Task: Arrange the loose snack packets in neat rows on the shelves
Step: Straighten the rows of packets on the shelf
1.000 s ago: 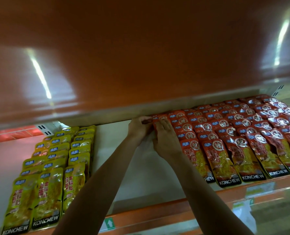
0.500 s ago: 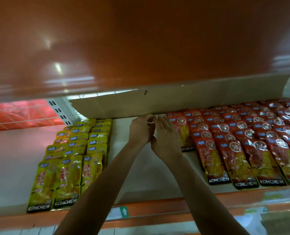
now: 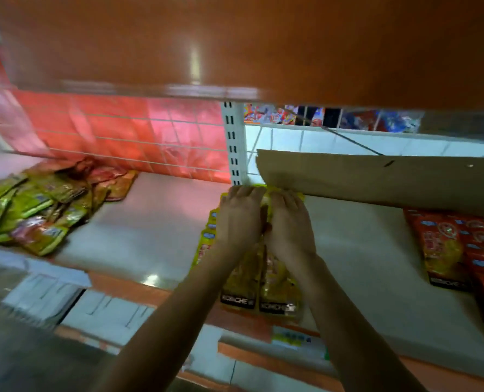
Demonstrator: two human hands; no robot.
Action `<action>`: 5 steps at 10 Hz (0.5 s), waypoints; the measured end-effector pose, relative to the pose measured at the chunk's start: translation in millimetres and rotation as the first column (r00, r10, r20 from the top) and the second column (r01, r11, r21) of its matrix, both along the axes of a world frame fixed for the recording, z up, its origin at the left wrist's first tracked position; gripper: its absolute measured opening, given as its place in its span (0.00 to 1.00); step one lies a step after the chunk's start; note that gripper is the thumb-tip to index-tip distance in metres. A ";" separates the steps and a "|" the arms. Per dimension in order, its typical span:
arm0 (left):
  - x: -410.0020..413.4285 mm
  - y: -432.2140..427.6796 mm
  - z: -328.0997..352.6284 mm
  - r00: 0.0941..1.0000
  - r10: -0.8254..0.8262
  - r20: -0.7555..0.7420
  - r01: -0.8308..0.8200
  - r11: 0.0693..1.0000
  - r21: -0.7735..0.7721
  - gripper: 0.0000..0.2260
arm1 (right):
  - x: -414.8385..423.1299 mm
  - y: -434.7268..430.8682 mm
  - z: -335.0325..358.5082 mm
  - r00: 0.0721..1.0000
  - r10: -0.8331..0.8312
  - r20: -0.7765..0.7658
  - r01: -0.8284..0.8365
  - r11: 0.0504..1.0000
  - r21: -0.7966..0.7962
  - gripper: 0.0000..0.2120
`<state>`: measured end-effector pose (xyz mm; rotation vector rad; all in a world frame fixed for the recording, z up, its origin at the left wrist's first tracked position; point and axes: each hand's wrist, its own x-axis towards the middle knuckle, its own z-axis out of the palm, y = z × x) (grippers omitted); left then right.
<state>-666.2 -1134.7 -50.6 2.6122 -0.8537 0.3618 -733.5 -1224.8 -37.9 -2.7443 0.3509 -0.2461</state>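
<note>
Moving over from the red rows (image 3: 447, 244), both hands now lie on the yellow rows (image 3: 263, 281), just in front of the left end of the cardboard sheet (image 3: 376, 179). The left hand (image 3: 239, 219) and right hand (image 3: 288, 222) touch side by side, fingers over the back packets; I cannot tell if they pinch one. The red side looks done, I think. The loose pile (image 3: 37, 205) waits, messy, far left of the cardboard sheet, which hangs low and may block the back.

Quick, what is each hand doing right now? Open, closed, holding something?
Left hand: open, fingers laid flat on the yellow packets.
Right hand: open too, pressing on the same packets.
</note>
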 end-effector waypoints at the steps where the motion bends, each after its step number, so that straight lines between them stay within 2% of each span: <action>1: 26.0 50.8 -5.7 0.996 0.084 0.006 -0.084 0.996 -0.019 0.18 | 25.6 53.3 8.8 0.994 0.094 0.059 -0.090 0.994 -0.058 0.19; 2: 58.6 110.7 -10.7 0.987 0.158 0.007 -0.158 0.986 0.047 0.21 | 51.1 114.1 19.2 0.990 0.142 -0.007 -0.142 0.989 -0.040 0.20; 4: 119.7 205.7 -18.2 0.981 0.193 -0.015 -0.190 0.975 0.113 0.24 | 102.3 211.3 24.8 0.984 0.172 -0.044 -0.171 0.985 0.038 0.21; 5: 148.7 238.3 -19.5 0.978 0.207 -0.037 -0.199 0.968 0.152 0.26 | 131.5 241.5 14.5 0.985 0.168 0.043 -0.169 0.985 0.029 0.21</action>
